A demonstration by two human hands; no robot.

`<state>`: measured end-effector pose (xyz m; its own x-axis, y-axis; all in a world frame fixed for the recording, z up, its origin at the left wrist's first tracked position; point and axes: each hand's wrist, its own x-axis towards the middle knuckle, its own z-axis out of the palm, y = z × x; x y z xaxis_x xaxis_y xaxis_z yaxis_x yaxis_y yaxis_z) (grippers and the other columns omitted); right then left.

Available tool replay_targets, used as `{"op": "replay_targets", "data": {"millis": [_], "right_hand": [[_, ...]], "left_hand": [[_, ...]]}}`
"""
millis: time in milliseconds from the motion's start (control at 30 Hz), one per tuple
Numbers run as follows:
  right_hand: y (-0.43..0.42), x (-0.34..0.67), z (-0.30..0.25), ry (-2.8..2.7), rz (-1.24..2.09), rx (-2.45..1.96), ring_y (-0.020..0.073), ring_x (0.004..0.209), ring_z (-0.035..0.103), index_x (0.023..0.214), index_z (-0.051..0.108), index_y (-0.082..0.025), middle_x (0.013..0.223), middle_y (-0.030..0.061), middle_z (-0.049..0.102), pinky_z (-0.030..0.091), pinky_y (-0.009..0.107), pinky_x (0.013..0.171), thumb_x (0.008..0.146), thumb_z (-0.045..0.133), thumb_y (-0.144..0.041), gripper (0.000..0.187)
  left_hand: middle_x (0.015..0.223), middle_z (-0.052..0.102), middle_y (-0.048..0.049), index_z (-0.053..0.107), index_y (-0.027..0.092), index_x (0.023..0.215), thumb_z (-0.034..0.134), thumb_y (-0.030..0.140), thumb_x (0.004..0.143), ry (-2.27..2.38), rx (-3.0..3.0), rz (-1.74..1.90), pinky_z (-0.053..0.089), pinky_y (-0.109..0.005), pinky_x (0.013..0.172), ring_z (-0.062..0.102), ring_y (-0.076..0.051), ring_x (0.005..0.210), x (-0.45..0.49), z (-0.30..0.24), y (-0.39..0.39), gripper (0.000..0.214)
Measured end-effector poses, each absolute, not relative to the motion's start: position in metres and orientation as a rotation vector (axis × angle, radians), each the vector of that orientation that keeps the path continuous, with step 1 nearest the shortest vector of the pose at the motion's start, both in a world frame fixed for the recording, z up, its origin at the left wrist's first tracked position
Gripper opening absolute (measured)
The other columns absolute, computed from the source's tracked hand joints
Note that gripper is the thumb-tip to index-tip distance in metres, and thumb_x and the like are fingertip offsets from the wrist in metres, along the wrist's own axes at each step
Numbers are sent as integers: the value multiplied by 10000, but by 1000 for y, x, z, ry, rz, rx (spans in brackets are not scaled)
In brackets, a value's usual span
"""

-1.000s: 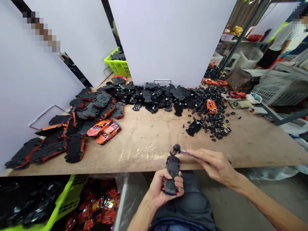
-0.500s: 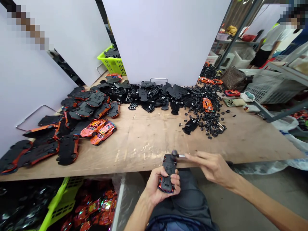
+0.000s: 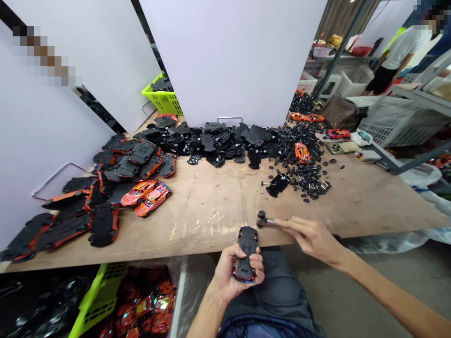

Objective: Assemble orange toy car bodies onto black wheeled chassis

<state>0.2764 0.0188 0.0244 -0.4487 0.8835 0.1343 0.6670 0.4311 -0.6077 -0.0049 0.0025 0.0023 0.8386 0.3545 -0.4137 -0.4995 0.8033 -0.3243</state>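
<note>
My left hand (image 3: 235, 276) grips an orange toy car (image 3: 245, 255) turned belly up, its black underside facing me, just below the table's front edge. My right hand (image 3: 312, 237) pinches a metal axle with a black wheel (image 3: 262, 219) on its end, held a little above and to the right of the car's front. The wheel and the car are apart. A heap of loose wheels on axles (image 3: 308, 177) lies on the wooden table (image 3: 218, 206) at the right.
Black chassis plates (image 3: 225, 138) pile along the back, upturned cars (image 3: 105, 197) at the left with two orange cars (image 3: 146, 195) upright. Green baskets (image 3: 92, 305) of cars stand under the table. White panels wall the bench. A person (image 3: 401, 51) stands far right.
My right hand has lifted the wheel and axle up and to the right, away from the car's front end. The left hand keeps the car where it was.
</note>
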Motion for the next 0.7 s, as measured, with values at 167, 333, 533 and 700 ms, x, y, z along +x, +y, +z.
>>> {"op": "replay_targets", "data": {"millis": [167,333,533,700], "right_hand": [[40,281,19,-2044,388,-1507,281,1109,695,1369,694,-282,1211,114,719,576,464,1003,1063,486,-301,371],[11,234,25,-1630,667,-1413,296,1184,664,1366,612,-283,1277,121,676,535,479,1063,1013,621,-454,393],[-3,170,14,-1372,1006,-1208,220,1009,700,1144,606,-255,1082,49,700,580,323,905,905,795,-394,335],[30,191,1,-1662,803,-1175,221,1023,688,1133,659,-245,1091,43,716,549,332,914,917,762,-232,240]], "left_hand": [[1002,713,-185,699,3,983,739,217,784,748,-101,615,564,-292,757,680,-198,846,0,11,-18,295],[1131,771,-129,727,124,1210,929,384,724,942,335,867,579,-325,835,729,-214,888,1,29,-25,587],[1097,799,-107,712,169,1118,964,375,649,1006,833,1008,563,-423,990,746,-300,1060,-18,29,34,571],[1158,757,-95,672,231,1288,801,255,840,960,1666,760,574,-398,959,727,-254,1068,-31,22,67,467]]}}
